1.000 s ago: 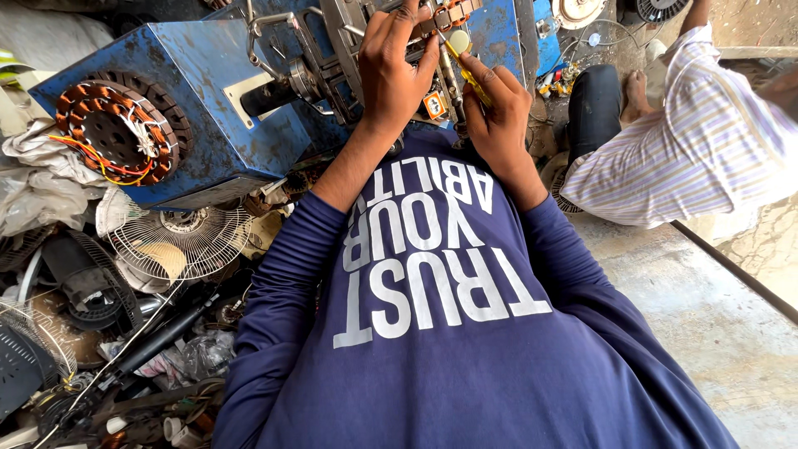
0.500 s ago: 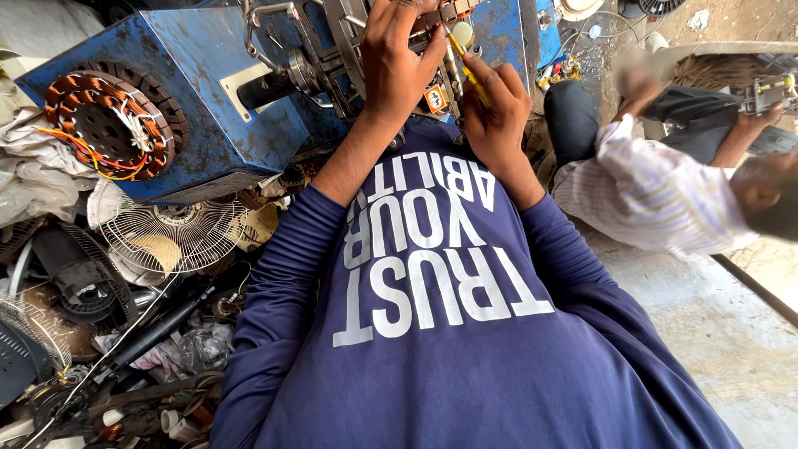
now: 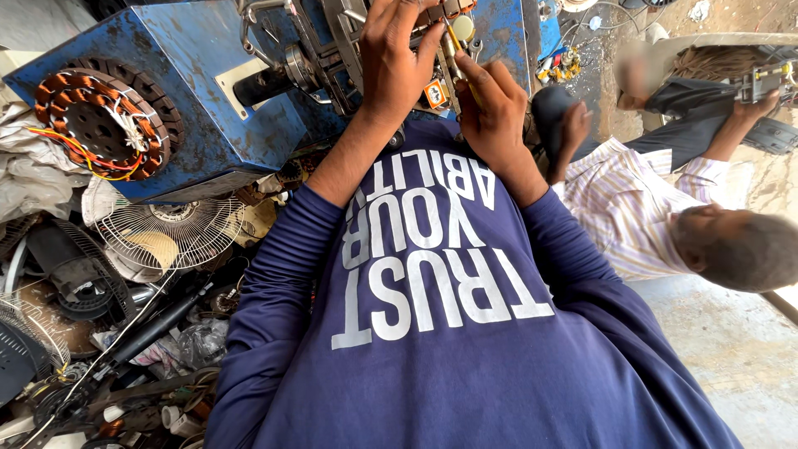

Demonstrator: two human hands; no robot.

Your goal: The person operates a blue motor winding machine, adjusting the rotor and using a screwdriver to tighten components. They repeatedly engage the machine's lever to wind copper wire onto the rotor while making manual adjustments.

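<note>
A metal winding mechanism (image 3: pixel 332 50) on the blue machine (image 3: pixel 191 100) is sitting at the top of view. The left hand (image 3: pixel 395 62) is gripping it, fingers curled; the right hand (image 3: pixel 495 112) is pinching a yellow-handled tool (image 3: pixel 453 50).

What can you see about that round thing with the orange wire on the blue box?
The round thing is a ring of copper-orange wire coils wound around a dark metal core, like the inside of a fan motor. Loose yellow, red and white wires hang across its dark middle. It rests tilted against the left face of the scratched blue machine, above a white fan guard. Neither hand touches it.
</note>
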